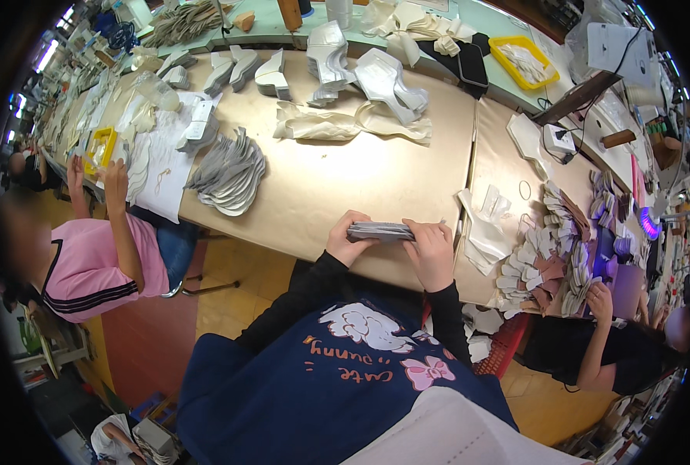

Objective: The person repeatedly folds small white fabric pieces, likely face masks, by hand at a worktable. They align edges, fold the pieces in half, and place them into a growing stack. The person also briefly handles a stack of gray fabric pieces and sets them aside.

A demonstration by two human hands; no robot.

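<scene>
Between my two hands, just above the table's near edge, is a stack of thin grey cut pieces (381,231), seen edge-on. My left hand (349,239) grips its left end, and my right hand (431,252) closes on its right end with the thumb on the near side. To the left, a fanned pile of grey-white cut pieces (228,172) lies on the tan tabletop (345,182). Farther back, crumpled cream sheets (352,122) lie below stacks of white shaped pieces (391,81).
Small grey stacks (244,68) line the far side. At right are loose white pieces (486,229), pale and brown cut parts (535,260), a power strip (559,141) and a yellow tray (524,62). A person in pink (104,263) sits left; another person (593,341) works at right.
</scene>
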